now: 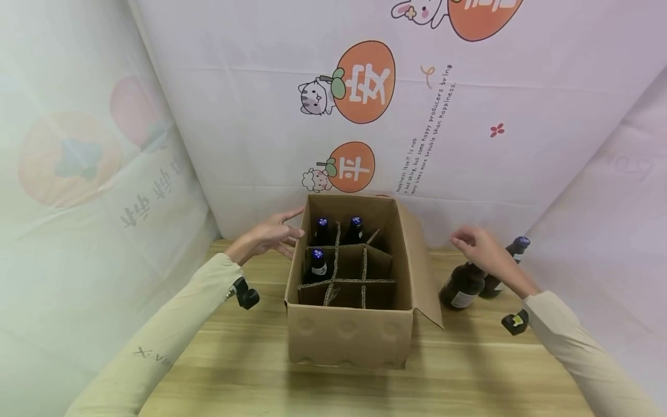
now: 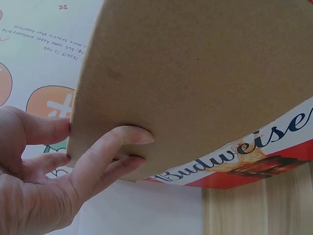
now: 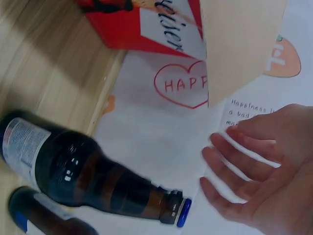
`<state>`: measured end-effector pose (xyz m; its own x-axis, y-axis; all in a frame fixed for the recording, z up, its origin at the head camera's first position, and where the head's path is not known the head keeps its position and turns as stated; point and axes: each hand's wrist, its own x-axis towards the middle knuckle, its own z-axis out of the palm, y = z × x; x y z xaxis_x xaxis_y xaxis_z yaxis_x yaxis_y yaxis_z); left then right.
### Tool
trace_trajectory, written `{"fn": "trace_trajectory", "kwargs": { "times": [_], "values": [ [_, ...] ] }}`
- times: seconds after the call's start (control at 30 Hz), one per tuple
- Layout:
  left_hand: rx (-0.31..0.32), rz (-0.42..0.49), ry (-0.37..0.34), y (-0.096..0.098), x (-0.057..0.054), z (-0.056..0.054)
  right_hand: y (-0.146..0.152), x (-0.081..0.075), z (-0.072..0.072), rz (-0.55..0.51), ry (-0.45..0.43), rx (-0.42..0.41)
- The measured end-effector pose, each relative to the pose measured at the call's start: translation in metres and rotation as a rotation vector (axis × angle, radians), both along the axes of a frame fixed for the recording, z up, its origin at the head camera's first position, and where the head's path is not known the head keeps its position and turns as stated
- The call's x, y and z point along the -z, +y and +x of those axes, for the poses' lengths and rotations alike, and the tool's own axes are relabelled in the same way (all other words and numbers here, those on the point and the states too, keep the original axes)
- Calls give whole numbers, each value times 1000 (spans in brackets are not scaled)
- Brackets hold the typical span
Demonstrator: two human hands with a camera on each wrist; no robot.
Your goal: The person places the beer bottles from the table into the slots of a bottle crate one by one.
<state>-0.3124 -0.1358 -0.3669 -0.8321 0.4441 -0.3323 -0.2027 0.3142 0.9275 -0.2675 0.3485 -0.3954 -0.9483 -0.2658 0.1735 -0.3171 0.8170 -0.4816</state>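
Observation:
Between the hands stands an open cardboard box [image 1: 348,341] with cardboard dividers [image 1: 363,263]. Three dark bottles with blue caps are in its compartments: two at the back [image 1: 322,233] [image 1: 354,233] and one at the middle left [image 1: 318,267]. The left hand [image 1: 267,236] touches the box's left side, fingers spread; fingertips [image 2: 144,135] meet the cardboard in the left wrist view. To the right of the box, the right hand [image 1: 486,250] hovers over two brown bottles. Holding nothing, its loosely bent fingers [image 3: 217,159] are just off the nearer bottle's [image 3: 117,183] blue cap.
The box's right flap [image 1: 421,269] hangs outward toward the bottles. Behind the nearer bottle stands the second one [image 1: 520,248], close to the right wall. White printed sheets [image 1: 260,116] line the back and sides of the wooden table [image 1: 250,359].

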Motion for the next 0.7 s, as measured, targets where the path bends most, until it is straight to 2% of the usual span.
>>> {"fn": "trace_trajectory", "kwargs": {
  "times": [0.33, 0.5, 0.6, 0.7],
  "values": [
    [-3, -11, 2, -1, -1, 0, 22, 13, 4, 92, -44, 48],
    [-3, -14, -3, -1, 0, -1, 34, 25, 5, 146, -80, 113],
    [0, -14, -7, 0, 1, -1, 38, 32, 6, 125, -62, 175],
    [0, -16, -4, 0, 1, -2, 37, 40, 5, 54, -21, 237]
  ]
}}
